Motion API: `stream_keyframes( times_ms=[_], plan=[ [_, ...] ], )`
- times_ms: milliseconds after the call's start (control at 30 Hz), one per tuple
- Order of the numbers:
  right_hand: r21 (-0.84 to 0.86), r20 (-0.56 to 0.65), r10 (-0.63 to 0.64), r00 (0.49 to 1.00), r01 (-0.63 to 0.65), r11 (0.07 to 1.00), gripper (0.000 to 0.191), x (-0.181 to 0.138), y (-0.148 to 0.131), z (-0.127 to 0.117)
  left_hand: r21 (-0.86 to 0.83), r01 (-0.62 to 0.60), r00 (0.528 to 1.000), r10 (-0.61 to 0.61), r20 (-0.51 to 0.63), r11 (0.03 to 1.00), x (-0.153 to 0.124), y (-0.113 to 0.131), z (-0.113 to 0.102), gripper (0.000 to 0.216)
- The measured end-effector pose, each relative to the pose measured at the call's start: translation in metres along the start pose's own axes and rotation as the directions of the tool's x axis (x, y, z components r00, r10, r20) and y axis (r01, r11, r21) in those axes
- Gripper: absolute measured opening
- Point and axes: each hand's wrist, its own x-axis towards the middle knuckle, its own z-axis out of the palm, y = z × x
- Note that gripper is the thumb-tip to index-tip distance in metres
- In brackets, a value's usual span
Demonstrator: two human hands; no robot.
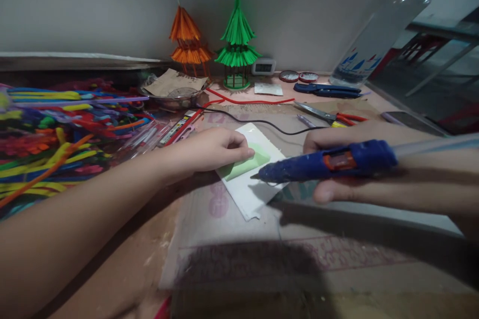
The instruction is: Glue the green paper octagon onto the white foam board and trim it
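Observation:
My right hand (pixel 337 159) is wrapped round a blue glue gun (pixel 288 170), with a clear glue stick trailing from its back end. The gun's metal tip hangs over a white card (pixel 254 199); I cannot tell whether it touches. On the card lies a piece of light green paper (pixel 245 165), one part of it lifted or folded. My left hand (pixel 220 148) has its thumb and fingers closed on the upper edge of this green paper. The card rests tilted on a flat sheet of printed cardboard (pixel 224 239).
Colourful pipe cleaners (pixel 56 134) crowd the left. Behind stand an orange pagoda model (pixel 187 35), a green pagoda model (pixel 237 35) and a metal bowl (pixel 175 97). Scissors (pixel 322 113), blue-handled pliers (pixel 325 90) and a water bottle (pixel 374 40) lie toward the right. A black cord (pixel 262 125) crosses the cardboard.

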Motion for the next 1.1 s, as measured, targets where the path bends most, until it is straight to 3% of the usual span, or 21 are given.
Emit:
stream_keyframes(
  times_ms=[100, 233, 333, 1100],
  plan=[
    [-0.017, 0.083, -0.025, 0.996, 0.026, 1.0, 0.039, 0.0, -0.007, 0.014, -0.01, -0.011, 1.0, 0.011, -0.006, 1.0, 0.0, 0.0, 0.0, 0.041],
    [-0.044, 0.015, -0.028, 0.999, 0.029, 0.999, 0.04, 0.004, -0.007, 0.028, -0.006, -0.022, 1.0, 0.022, -0.014, 1.0, 0.0, 0.001, 0.001, 0.041],
    [-0.035, 0.046, -0.047, 0.998, 0.049, 0.998, 0.042, 0.008, -0.005, 0.032, -0.015, -0.01, 1.0, 0.01, -0.007, 1.0, 0.001, 0.002, 0.0, 0.04],
    [-0.046, 0.06, -0.055, 0.997, 0.058, 0.997, 0.048, 0.015, -0.004, 0.04, 0.002, -0.015, 0.999, 0.015, -0.04, 1.0, 0.003, 0.0, 0.003, 0.04]
  ],
)
